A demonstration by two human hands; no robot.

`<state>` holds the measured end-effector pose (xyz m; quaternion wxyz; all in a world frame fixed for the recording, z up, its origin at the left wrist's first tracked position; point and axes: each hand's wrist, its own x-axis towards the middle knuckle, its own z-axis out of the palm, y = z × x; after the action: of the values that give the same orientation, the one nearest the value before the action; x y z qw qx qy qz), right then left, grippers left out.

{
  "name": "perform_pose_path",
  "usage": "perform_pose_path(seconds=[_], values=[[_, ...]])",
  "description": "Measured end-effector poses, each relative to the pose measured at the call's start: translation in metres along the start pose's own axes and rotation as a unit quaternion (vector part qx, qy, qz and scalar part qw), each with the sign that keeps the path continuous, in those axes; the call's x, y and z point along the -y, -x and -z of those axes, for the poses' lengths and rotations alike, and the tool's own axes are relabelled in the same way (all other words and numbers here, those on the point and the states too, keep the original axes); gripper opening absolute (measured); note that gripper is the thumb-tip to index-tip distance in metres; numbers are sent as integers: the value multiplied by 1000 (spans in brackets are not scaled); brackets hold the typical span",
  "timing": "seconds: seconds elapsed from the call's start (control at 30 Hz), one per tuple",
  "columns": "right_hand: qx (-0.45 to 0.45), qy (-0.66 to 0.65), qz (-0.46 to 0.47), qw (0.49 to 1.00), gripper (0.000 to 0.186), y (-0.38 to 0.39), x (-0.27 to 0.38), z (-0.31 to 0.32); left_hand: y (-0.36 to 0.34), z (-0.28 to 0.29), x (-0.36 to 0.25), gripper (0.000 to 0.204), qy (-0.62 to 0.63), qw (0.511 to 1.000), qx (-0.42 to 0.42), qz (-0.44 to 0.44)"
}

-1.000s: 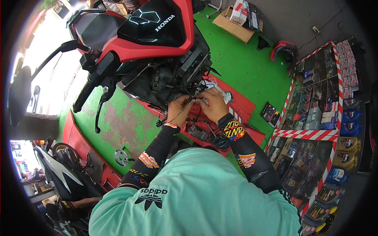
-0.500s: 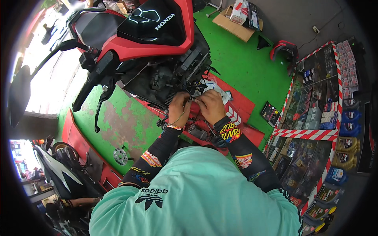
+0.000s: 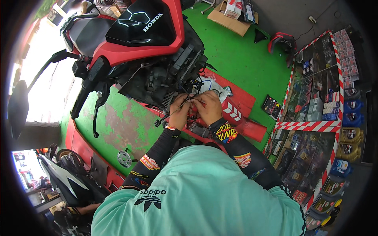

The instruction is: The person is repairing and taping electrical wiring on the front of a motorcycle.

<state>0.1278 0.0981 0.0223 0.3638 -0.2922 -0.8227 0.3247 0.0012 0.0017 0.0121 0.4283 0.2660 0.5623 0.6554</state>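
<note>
Ahead and left of the hands stands the red-and-black motorcycle with its front opened up (image 3: pixel 145 32); the left hand (image 3: pixel 179 112) pinches thin black wires (image 3: pixel 188 96) that sit between both hands. The right hand (image 3: pixel 209 106), beside the flat red platform with white chevrons (image 3: pixel 242 100), pinches them too; the wearer's view has swung slightly, but both grips stay put, so I'd judge the fiddly wire-handling unfinished.

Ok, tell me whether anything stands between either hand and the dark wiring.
Nothing visible does: the left hand holds the dark wiring, and the right hand is right up at it. Whatever the hands themselves cover is hidden.
</note>
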Motion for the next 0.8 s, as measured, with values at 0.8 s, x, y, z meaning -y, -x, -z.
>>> perform_pose_path(seconds=[0.8], values=[[2,60,-54,997,12,-12,18,2,-7,-5,5,20,-269,959,-75,-44]])
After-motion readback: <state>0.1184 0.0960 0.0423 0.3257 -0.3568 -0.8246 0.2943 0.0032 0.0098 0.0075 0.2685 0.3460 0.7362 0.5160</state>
